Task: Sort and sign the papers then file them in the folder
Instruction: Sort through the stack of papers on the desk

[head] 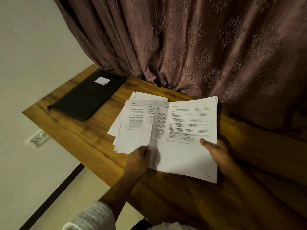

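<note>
**Papers, printed, white: 2 groups.**

**Hidden or unclear:**
- The print is too small and soft to read. Only a heading line, blocks of text and a small table low on the page can be made out.
- The number of sheets cannot be told in either group.
- The fingers of both hands lie under the paper.
- The left hand's (pixel 139 157) fingertips are smeared by blur.
- The stack's (pixel 189 130) left edge covers part of the loose sheets (pixel 132 125).
- The curtain (pixel 199 47) drapes over the worktop's (pixel 79 141) far edge.

**Position and axis:**
- Stack: held over the worktop's middle, just in front of the person. Its long axis runs away from the person toward the curtain, heading at the far end. 1 sheet is fanned out at its left.
- Right hand (pixel 217 154): clamped on the stack's lower right edge, thumb on top.
- Left hand: grips the stack's lower left edge.
- Loose sheets: flat on the worktop and overlapping in a rough fan, between stack and folder (pixel 86 97). Their headings point away.
- Folder: black, closed and flat at the far left corner, apart from the papers. Its long axis is diagonal, with a white label (pixel 102 80) near its far end.
</note>
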